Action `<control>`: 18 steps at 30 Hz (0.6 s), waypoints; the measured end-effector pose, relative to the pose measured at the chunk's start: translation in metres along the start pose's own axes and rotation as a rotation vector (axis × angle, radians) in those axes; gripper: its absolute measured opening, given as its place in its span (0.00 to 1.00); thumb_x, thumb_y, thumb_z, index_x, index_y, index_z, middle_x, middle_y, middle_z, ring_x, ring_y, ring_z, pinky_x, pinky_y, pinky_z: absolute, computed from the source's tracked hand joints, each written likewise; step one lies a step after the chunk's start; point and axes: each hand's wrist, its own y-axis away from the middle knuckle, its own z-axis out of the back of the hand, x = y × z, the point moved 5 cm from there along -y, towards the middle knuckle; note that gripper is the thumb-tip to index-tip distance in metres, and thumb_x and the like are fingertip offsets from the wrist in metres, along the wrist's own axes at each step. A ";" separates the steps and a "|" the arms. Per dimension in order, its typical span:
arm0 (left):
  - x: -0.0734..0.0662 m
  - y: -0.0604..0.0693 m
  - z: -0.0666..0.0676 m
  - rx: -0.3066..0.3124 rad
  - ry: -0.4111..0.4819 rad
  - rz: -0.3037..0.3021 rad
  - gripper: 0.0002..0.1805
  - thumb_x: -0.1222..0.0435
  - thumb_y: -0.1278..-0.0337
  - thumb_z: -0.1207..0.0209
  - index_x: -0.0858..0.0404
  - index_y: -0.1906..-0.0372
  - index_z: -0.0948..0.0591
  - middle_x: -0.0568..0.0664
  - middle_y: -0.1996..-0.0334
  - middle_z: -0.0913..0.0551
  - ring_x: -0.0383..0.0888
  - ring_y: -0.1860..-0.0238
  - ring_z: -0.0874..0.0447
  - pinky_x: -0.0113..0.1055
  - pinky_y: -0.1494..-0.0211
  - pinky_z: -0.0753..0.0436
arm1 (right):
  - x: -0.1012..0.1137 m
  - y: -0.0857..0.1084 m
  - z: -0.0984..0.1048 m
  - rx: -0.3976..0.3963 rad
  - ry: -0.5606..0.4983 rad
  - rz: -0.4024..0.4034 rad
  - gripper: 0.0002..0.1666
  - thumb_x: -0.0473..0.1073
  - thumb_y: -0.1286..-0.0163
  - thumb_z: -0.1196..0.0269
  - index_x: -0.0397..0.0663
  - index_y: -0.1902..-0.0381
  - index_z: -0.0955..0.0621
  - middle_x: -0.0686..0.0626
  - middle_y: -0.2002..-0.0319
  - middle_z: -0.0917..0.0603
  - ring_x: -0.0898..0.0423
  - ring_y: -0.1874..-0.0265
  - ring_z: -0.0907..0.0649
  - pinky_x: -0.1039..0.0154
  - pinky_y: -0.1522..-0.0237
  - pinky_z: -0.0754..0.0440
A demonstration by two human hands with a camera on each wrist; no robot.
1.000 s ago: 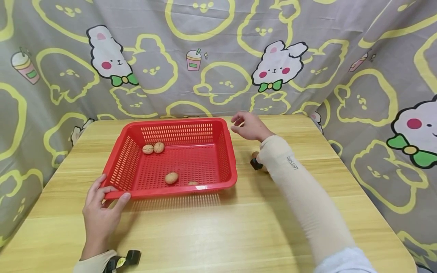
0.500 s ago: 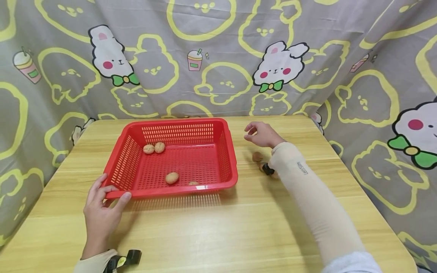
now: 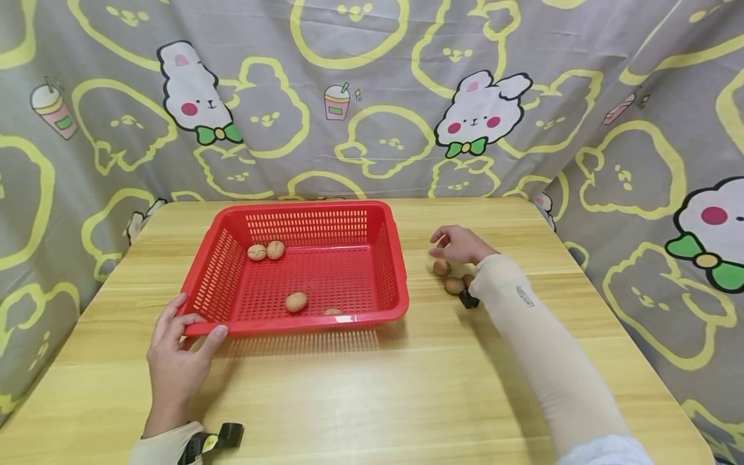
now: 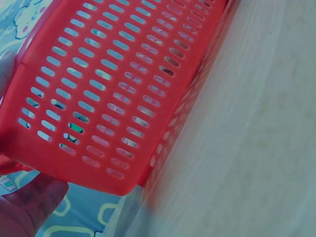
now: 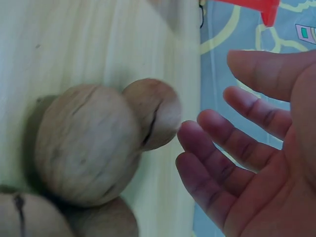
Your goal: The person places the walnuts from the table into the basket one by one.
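A red slotted plastic basket (image 3: 314, 325) stands on the table, tilted slightly toward the head view. My left hand (image 3: 177, 365) grips its near left corner, the thumb lying by the front rim and the fingers along the left side. In the basket, two walnuts (image 3: 276, 250) sit together at the back left, another walnut (image 3: 296, 301) lies near the front, and one more is mostly hidden by the rim. To the right, my right hand (image 3: 462, 245) hovers beside a group of loose walnuts (image 3: 454, 285), its fingers loosely bent around nothing. One walnut (image 5: 154, 113) is nearest my fingertips in the right wrist view.
The pale wooden table (image 3: 349, 400) extends in front of the basket and to both sides. A patterned curtain (image 3: 372, 97) hangs behind the table and along its sides. Black wrist cameras (image 3: 232, 434) sit low beside each hand.
My right hand has moved from beside the basket's right rim rightward and nearer, to the loose walnuts, which are now less covered by the arm. My left hand keeps its grip on the basket.
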 end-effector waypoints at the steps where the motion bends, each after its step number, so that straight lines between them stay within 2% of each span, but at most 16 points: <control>1: 0.000 0.000 0.000 0.001 0.000 0.001 0.17 0.71 0.56 0.28 0.72 0.64 0.24 0.45 0.32 0.34 0.53 0.36 0.35 0.17 0.50 0.28 | -0.001 0.001 -0.001 0.009 -0.007 -0.002 0.21 0.44 0.33 0.37 0.36 0.47 0.24 0.40 0.57 0.20 0.44 0.56 0.23 0.51 0.52 0.25; 10: -0.002 0.001 -0.001 0.002 0.006 0.001 0.17 0.71 0.56 0.28 0.72 0.64 0.24 0.45 0.32 0.34 0.53 0.37 0.35 0.17 0.50 0.28 | -0.014 0.003 -0.010 0.083 -0.067 -0.054 0.24 0.40 0.38 0.34 0.38 0.46 0.24 0.38 0.51 0.23 0.44 0.53 0.24 0.50 0.48 0.25; 14: -0.003 0.001 -0.001 0.007 0.009 0.005 0.17 0.71 0.56 0.28 0.72 0.64 0.24 0.45 0.32 0.34 0.53 0.37 0.35 0.17 0.49 0.28 | -0.017 0.003 -0.013 0.098 -0.074 -0.044 0.23 0.37 0.41 0.35 0.38 0.47 0.24 0.38 0.52 0.23 0.44 0.54 0.24 0.52 0.49 0.25; 18: -0.003 0.001 0.000 0.005 0.010 0.005 0.17 0.71 0.56 0.28 0.72 0.64 0.24 0.45 0.32 0.34 0.53 0.37 0.35 0.17 0.49 0.28 | -0.017 0.003 -0.015 0.103 -0.071 -0.030 0.19 0.36 0.39 0.37 0.38 0.49 0.23 0.39 0.54 0.23 0.45 0.57 0.24 0.53 0.51 0.25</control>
